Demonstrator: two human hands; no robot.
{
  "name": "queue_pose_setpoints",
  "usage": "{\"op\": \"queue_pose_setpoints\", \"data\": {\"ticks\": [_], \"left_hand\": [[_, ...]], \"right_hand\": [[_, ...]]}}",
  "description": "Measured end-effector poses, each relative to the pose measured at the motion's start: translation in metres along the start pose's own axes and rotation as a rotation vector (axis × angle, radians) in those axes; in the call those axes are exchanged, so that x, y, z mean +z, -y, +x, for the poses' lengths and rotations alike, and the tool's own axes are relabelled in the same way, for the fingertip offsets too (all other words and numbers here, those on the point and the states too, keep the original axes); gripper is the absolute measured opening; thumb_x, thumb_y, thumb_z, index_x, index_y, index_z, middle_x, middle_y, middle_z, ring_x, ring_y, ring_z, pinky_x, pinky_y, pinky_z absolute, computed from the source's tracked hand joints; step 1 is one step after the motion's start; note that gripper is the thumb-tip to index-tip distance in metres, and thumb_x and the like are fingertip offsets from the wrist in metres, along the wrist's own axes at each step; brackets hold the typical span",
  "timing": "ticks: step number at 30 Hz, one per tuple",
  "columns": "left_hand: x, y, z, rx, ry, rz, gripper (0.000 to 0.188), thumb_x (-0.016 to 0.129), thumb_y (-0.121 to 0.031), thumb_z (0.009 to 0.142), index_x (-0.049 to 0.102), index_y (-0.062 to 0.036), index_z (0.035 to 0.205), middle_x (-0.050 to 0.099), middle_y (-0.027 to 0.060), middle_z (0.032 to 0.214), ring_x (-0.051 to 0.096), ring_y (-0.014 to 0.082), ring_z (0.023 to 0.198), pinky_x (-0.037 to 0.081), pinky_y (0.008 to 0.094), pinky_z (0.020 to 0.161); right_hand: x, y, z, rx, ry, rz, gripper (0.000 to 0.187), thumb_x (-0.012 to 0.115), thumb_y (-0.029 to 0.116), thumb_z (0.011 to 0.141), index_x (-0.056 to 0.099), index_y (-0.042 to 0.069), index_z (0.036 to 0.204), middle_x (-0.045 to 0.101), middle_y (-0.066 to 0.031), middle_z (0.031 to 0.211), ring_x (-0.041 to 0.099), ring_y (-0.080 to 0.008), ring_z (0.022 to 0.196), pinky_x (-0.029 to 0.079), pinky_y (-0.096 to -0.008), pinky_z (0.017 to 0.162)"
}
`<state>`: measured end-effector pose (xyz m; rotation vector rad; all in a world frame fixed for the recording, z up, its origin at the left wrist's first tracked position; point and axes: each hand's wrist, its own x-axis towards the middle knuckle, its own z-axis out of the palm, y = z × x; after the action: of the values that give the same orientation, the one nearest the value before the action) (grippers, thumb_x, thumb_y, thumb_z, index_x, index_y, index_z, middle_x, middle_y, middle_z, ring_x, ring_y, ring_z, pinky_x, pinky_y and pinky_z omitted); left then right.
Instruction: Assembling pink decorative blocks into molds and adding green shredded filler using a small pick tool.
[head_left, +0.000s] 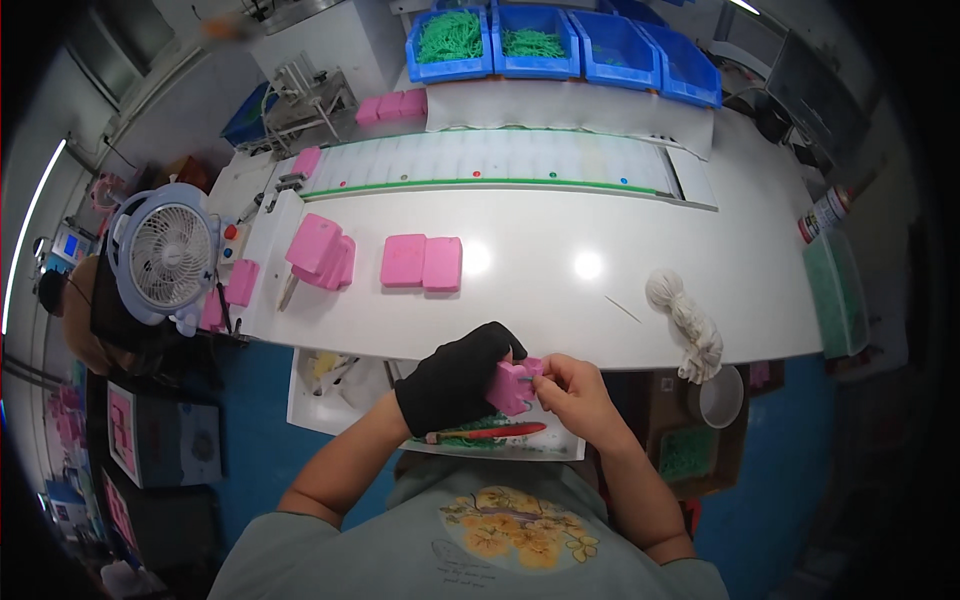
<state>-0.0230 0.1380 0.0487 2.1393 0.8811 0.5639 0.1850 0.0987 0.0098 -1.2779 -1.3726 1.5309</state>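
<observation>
My left hand, in a black glove, grips a small pink block over the near edge of the white table. Small bluish-green bits show on the block's right side. There the bare fingertips of my right hand are pinched together against the block; whatever they hold is too small to make out. Below my hands, a red-handled tool lies across a white open drawer with green bits in it. Two flat pink blocks lie side by side on the table, and a pink stack stands to their left.
A bundled white cloth and a thin stick lie at the right. Blue bins, some with green pieces, line the back behind a long white track. A fan stands at the left; a white bucket sits below the right edge.
</observation>
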Motion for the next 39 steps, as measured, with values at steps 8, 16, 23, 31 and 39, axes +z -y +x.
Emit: {"op": "queue_pose_setpoints", "data": {"ticks": [8, 16, 23, 31, 39], "left_hand": [[-0.012, 0.023, -0.013, -0.023, -0.113, -0.141, 0.06, 0.087, -0.009, 0.063, 0.041, -0.0049, 0.102, 0.055, 0.0112, 0.108, 0.059, 0.0221, 0.101, 0.052, 0.0347, 0.086], [0.03, 0.021, -0.008, 0.095, -0.295, -0.526, 0.059, 0.082, -0.03, 0.073, 0.04, -0.006, 0.106, 0.056, 0.0097, 0.105, 0.059, 0.02, 0.095, 0.049, 0.0318, 0.081], [0.024, 0.007, -0.006, -0.21, 0.016, -1.544, 0.081, 0.055, -0.077, 0.068, 0.042, -0.0088, 0.11, 0.059, 0.0188, 0.112, 0.061, 0.0271, 0.106, 0.051, 0.0384, 0.09], [0.033, 0.023, -0.001, -0.179, -0.143, -1.238, 0.082, 0.06, -0.077, 0.064, 0.044, -0.0079, 0.105, 0.058, 0.0066, 0.099, 0.061, 0.0143, 0.096, 0.051, 0.0282, 0.082], [0.042, 0.042, -0.004, -0.049, -0.136, -0.971, 0.051, 0.066, -0.047, 0.086, 0.045, -0.005, 0.107, 0.049, 0.0035, 0.097, 0.056, 0.0153, 0.096, 0.046, 0.0269, 0.08]], "right_hand": [[-0.005, 0.023, -0.013, 0.134, 0.123, -0.302, 0.022, 0.065, 0.017, 0.087, 0.067, -0.005, 0.082, 0.062, -0.0043, 0.061, 0.054, -0.007, 0.056, 0.045, -0.0245, 0.054], [0.001, 0.015, 0.006, -0.323, -0.011, 0.029, 0.013, 0.062, 0.016, 0.089, 0.063, 0.003, 0.091, 0.051, -0.0169, 0.131, 0.051, -0.0231, 0.113, 0.04, -0.0348, 0.094], [-0.011, 0.019, 0.013, -0.636, -0.02, -0.132, 0.013, 0.062, 0.019, 0.088, 0.065, 0.006, 0.087, 0.039, -0.0188, 0.145, 0.025, -0.0376, 0.138, 0.02, -0.0484, 0.11], [0.007, 0.015, 0.002, -0.323, -0.265, 0.344, 0.007, 0.065, 0.01, 0.087, 0.066, 0.004, 0.091, 0.049, -0.0187, 0.133, 0.042, -0.0266, 0.129, 0.039, -0.0372, 0.102], [-0.012, 0.02, 0.003, -0.317, -0.103, -0.02, 0.01, 0.065, 0.01, 0.084, 0.062, 0.001, 0.085, 0.052, -0.0189, 0.13, 0.049, -0.0295, 0.123, 0.04, -0.0376, 0.1]]}}
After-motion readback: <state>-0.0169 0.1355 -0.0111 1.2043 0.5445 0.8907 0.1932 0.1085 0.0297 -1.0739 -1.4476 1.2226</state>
